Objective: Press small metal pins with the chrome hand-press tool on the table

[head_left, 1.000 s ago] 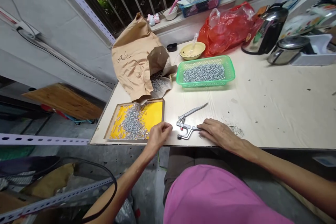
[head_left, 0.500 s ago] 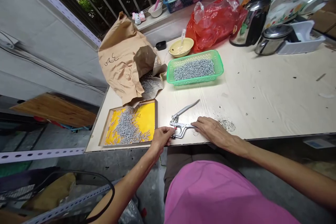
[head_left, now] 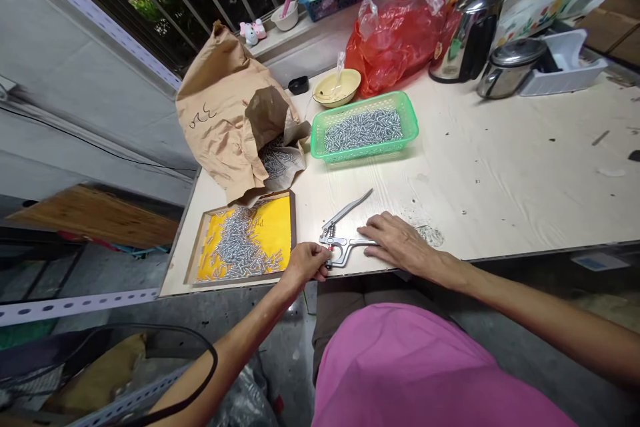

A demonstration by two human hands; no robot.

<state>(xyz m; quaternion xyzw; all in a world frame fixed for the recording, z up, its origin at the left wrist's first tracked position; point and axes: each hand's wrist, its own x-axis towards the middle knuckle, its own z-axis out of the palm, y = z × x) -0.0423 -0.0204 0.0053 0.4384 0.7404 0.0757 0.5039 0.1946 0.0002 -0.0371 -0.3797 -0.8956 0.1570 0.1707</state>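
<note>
Silver hand pliers (head_left: 345,241) lie near the table's front edge, their handles spread wide and a coil spring beside the pivot. My left hand (head_left: 307,261) is closed in a pinch at the jaw end, by a small red part; whatever its fingertips hold is hidden. My right hand (head_left: 397,240) rests palm down around the lower handle, with thumb and fingers on either side of it. The upper handle points free, away from me. Left of my left hand, a shallow tray (head_left: 293,227) with a yellow bottom holds a heap of small silvery metal pieces.
Behind the pliers stands a green plastic basket (head_left: 365,152) of similar metal pieces. A brown paper bag (head_left: 220,113) spills more pieces toward the tray. Farther back are a yellow bowl (head_left: 340,90), a red plastic bag (head_left: 400,33), a kettle (head_left: 467,33) and a steel pot (head_left: 513,67).
My right hand's fingers have spread apart and slid slightly along the handle. My left hand stays pinched at the jaw end. The whole view has shifted a little.
</note>
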